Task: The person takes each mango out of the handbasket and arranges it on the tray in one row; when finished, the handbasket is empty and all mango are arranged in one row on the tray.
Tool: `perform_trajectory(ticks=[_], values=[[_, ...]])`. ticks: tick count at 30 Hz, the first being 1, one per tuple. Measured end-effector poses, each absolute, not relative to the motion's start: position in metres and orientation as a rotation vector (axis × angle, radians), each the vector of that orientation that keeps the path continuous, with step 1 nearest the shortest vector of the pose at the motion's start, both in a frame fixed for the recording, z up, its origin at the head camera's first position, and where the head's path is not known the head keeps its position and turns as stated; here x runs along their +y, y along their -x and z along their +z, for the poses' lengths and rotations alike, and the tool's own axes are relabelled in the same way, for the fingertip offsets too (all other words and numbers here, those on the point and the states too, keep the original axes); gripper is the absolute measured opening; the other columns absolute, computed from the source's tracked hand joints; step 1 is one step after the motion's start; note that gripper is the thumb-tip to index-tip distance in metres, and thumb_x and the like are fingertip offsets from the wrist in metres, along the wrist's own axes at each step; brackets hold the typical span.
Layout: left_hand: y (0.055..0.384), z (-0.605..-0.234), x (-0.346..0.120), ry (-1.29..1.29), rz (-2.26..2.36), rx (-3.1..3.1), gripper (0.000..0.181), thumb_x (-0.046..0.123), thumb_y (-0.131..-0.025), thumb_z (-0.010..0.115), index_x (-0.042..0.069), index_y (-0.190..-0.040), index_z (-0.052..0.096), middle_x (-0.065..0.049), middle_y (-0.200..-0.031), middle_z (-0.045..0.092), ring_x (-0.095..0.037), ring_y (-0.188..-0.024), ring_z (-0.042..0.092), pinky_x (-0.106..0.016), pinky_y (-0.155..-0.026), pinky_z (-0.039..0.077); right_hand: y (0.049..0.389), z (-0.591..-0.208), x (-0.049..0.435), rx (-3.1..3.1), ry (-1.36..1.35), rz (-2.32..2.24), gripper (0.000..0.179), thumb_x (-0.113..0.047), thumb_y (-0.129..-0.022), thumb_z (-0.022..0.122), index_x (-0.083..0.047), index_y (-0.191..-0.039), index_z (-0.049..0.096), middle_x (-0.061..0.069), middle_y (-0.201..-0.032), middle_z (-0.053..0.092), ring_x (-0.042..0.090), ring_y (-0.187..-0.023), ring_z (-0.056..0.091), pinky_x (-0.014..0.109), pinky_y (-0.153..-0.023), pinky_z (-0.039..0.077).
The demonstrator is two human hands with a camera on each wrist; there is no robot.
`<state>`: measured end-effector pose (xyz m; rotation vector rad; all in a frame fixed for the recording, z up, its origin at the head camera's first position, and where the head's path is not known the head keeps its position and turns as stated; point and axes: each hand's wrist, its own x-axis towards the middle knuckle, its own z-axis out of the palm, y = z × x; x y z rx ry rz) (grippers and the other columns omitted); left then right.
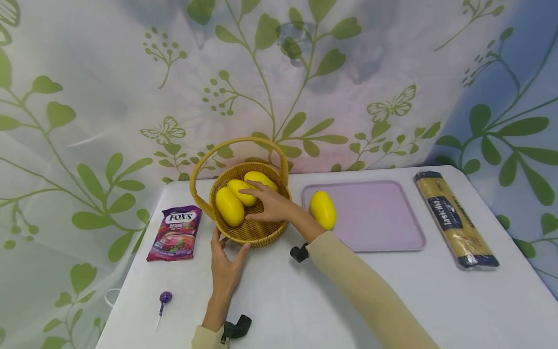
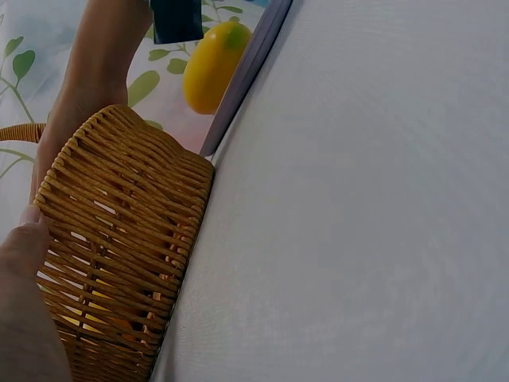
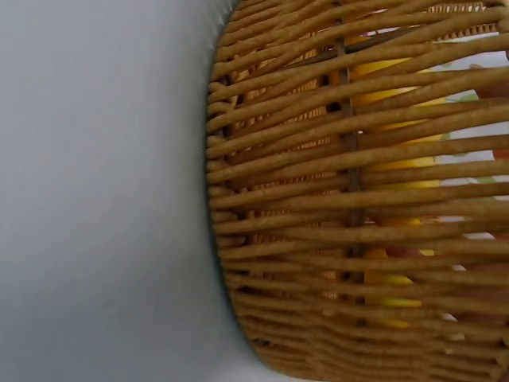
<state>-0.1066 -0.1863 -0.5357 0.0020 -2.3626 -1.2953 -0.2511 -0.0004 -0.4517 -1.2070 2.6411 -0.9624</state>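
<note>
A wicker basket (image 1: 257, 237) with a tall hoop handle stands on the table and contains three yellow mangoes (image 1: 230, 207). My left hand (image 1: 226, 271) holds its front left side; in the left wrist view the thumb (image 2: 30, 216) reaches the rim. My right hand (image 1: 274, 201) is inside the basket, fingers over the middle and back mangoes, thumb spread apart from them, bare wicker showing in between. The right wrist view is mostly filled by the basket's woven wall (image 3: 318, 199), which hides that hand's fingertips. Another yellow mango (image 1: 322, 209) lies on the left part of a lilac tray (image 1: 375, 218).
Left of the basket lies a purple Fox's candy bag (image 1: 175, 233), with a purple-wrapped lollipop (image 1: 165, 297) nearer the front. A pack of spaghetti (image 1: 455, 220) lies right of the tray. A leaf-patterned curtain (image 1: 270, 87) hangs right behind the table.
</note>
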Motion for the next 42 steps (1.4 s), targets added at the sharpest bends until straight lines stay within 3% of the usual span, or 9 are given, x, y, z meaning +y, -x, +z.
perform_trajectory(ticks=[8,21,27,33,42], values=[[0.105,-0.538,-0.183,-0.021,-1.303,-2.388,0.095,0.033,-0.085,0.077,0.024,-0.157,0.015,-0.002,-0.158,0.03,-0.025,-0.127,0.05,-0.045,-0.11,0.04,0.262,-0.457,-0.009,2.603,1.125,-0.956,0.074,-0.043,-0.089,0.07,-0.025,-0.152,0.037,0.008,-0.164,0.017,0.031,-0.148,0.024,0.051,-0.114,0.035],[0.106,-0.537,-0.184,0.023,-1.255,-2.373,0.095,0.03,-0.084,0.077,0.017,-0.157,0.017,-0.008,-0.157,0.032,-0.028,-0.124,0.052,-0.048,-0.107,0.042,0.268,-0.464,-0.018,2.563,1.152,-0.827,0.071,-0.04,-0.093,0.065,-0.023,-0.154,0.032,0.002,-0.166,0.003,0.025,-0.153,0.005,0.047,-0.122,0.02],[0.106,-0.536,-0.185,0.01,-1.266,-2.37,0.095,0.03,-0.084,0.077,0.017,-0.157,0.018,-0.008,-0.156,0.032,-0.028,-0.124,0.052,-0.048,-0.107,0.042,0.269,-0.463,-0.022,2.586,1.117,-0.818,0.074,-0.04,-0.091,0.068,-0.027,-0.154,0.031,0.002,-0.164,0.009,0.027,-0.152,0.011,0.049,-0.119,0.027],[0.106,-0.536,-0.186,-0.023,-1.284,-2.383,0.095,0.033,-0.085,0.077,0.021,-0.157,0.017,-0.004,-0.157,0.032,-0.025,-0.125,0.052,-0.046,-0.108,0.041,0.27,-0.463,-0.024,2.62,1.133,-0.846,0.074,-0.031,-0.088,0.073,-0.019,-0.152,0.037,0.006,-0.158,0.022,0.027,-0.147,0.023,0.044,-0.116,0.033],[0.107,-0.535,-0.188,-0.019,-1.276,-2.382,0.094,0.034,-0.085,0.076,0.022,-0.157,0.017,-0.004,-0.156,0.032,-0.026,-0.124,0.052,-0.048,-0.108,0.041,0.274,-0.463,-0.025,2.594,1.165,-0.845,0.067,-0.017,-0.088,0.073,-0.015,-0.148,0.043,0.007,-0.164,0.015,0.029,-0.15,0.018,0.046,-0.12,0.027]])
